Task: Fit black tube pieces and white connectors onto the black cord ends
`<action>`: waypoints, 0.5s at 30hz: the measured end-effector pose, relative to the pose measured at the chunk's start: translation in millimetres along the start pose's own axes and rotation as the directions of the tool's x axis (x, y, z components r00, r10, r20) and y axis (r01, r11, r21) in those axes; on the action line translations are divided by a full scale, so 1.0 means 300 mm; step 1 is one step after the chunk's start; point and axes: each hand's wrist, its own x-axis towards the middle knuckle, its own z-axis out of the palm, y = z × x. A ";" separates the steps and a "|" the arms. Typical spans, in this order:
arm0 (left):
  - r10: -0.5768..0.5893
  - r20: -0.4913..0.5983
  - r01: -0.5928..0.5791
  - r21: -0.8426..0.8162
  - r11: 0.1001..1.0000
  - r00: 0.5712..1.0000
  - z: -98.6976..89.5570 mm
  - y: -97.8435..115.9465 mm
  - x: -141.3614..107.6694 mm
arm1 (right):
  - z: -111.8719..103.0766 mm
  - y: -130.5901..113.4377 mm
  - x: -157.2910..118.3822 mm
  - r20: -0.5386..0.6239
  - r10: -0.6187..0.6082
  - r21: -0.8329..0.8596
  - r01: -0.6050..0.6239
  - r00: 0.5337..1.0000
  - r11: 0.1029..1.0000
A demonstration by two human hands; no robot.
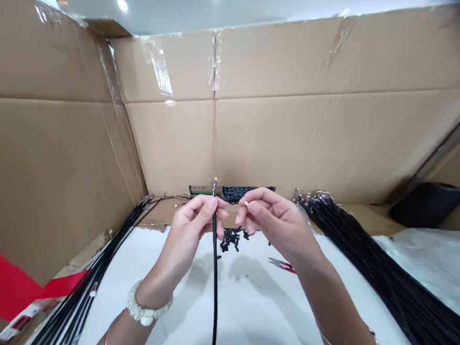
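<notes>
My left hand (196,217) pinches a black cable (215,278) just below its stripped end. Thin coloured wires (214,186) fan out above the thumb, and the cable's length hangs down toward me. To the right, my right hand (275,219) is closed, thumb against forefinger, on a tiny white piece (247,203) whose kind is too small to make out. The two hands are a short way apart over the white table. Below and between them lies a pile of short black tube pieces (230,240). Red-handled thread snips (282,265) lie partly behind my right wrist.
Bundles of black cables run along the left (103,276) and right (362,263) sides. Cardboard walls (274,127) enclose the table (240,319). A black patterned strip (247,192) lies at the back. Clear plastic (441,268) and a black object (427,204) are at right.
</notes>
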 end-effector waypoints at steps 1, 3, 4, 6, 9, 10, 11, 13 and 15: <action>-0.023 0.017 0.024 -0.032 0.999 1.000 0.002 0.000 0.000 | 0.001 -0.002 -0.002 -0.010 -0.002 0.002 0.002 1.000 1.000; -0.072 0.047 0.075 -0.081 0.994 0.996 0.005 0.001 0.000 | 0.003 -0.005 -0.006 -0.028 -0.004 0.003 0.004 1.000 1.000; -0.095 0.056 0.100 -0.095 0.990 0.994 0.008 0.002 -0.001 | 0.004 -0.006 -0.007 -0.035 -0.007 0.002 0.007 0.999 1.000; -0.133 0.061 0.138 -0.095 0.986 0.989 0.014 0.005 -0.004 | 0.007 -0.007 -0.008 -0.042 -0.005 0.002 0.005 0.999 1.000; -0.157 0.053 0.160 -0.052 0.986 0.986 0.024 0.009 -0.009 | 0.009 -0.007 -0.008 -0.047 -0.005 -0.004 0.004 0.999 1.000; -0.158 0.045 0.160 -0.030 0.987 0.986 0.027 0.009 -0.010 | 0.009 -0.007 -0.008 -0.051 -0.007 -0.009 0.006 0.999 1.000; -0.153 0.036 0.154 -0.006 0.988 0.988 0.028 0.008 -0.010 | 0.009 -0.008 -0.009 -0.060 -0.010 -0.013 0.009 0.998 1.000; -0.133 0.009 0.133 0.048 0.990 0.991 0.029 0.005 -0.008 | 0.009 -0.009 -0.009 -0.071 -0.005 -0.004 0.005 0.997 1.000; -0.113 -0.012 0.114 0.113 0.987 0.994 0.028 0.001 -0.004 | 0.009 -0.012 -0.008 -0.077 0.012 0.030 -0.010 0.997 1.000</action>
